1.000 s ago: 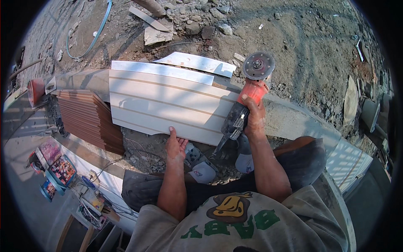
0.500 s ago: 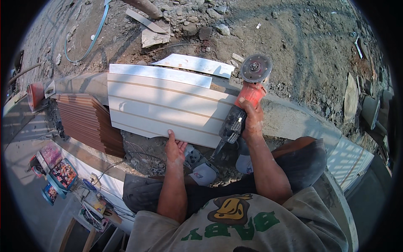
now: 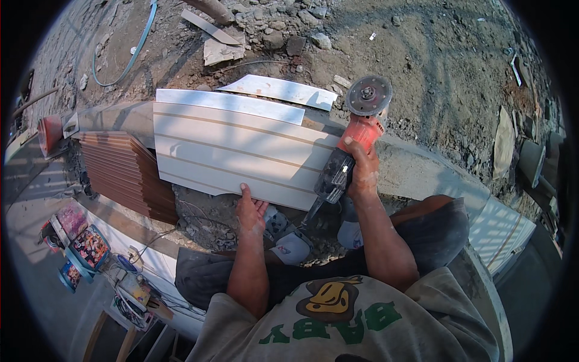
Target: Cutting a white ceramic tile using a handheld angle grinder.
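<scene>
A cream tile (image 3: 241, 145) with tan stripes lies in front of me on a ledge. My left hand (image 3: 250, 211) is at its near edge, thumb on the top face and fingers curled by the rim. In my right hand (image 3: 363, 172) is a red and black angle grinder (image 3: 365, 130), gripped around its body over the tile's right end. Its round cutting disc (image 3: 368, 95) points away from me, raised clear of the tile. Whether the disc spins I cannot tell. A white strip (image 3: 229, 105) lies along the tile's far edge, and an angled white offcut (image 3: 280, 90) lies beyond it.
Left of the tile leans a stack of brown ridged tiles (image 3: 123, 175). Lower left are a patterned bucket (image 3: 90, 247) and a cluttered board with cables (image 3: 129, 289). Rubble and dirt (image 3: 422, 72) spread beyond the ledge. My shoes (image 3: 292, 248) are below the tile.
Almost nothing differs. The whole view has shifted very slightly; both hands keep their places on the tile and the grinder.
</scene>
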Demonstrator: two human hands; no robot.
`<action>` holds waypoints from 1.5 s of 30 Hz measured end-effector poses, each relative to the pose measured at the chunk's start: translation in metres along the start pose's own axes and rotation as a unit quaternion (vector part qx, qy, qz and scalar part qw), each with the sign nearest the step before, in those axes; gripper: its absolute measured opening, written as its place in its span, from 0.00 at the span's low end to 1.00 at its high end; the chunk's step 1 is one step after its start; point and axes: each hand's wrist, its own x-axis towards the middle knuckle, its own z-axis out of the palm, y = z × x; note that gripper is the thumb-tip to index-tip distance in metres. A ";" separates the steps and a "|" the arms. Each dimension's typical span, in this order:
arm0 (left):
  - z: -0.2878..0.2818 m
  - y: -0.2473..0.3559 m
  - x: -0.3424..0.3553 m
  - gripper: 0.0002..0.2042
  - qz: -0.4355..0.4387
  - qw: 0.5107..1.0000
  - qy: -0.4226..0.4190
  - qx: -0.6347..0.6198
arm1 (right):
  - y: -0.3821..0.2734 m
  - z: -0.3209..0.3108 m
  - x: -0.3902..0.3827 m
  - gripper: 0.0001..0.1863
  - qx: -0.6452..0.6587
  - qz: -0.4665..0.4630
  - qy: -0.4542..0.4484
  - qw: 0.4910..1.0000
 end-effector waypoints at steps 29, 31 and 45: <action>-0.006 -0.003 -0.003 0.28 0.052 0.998 0.039 0.020 | 0.001 0.004 -0.004 0.21 -0.021 -0.007 -0.002 1.000; -0.005 -0.003 -0.002 0.28 0.054 0.997 0.043 0.019 | 0.000 0.003 -0.003 0.20 -0.024 -0.010 -0.005 1.000; -0.028 0.010 -0.012 0.24 0.040 0.999 0.020 0.014 | -0.005 0.024 -0.036 0.20 -0.061 -0.010 -0.013 0.998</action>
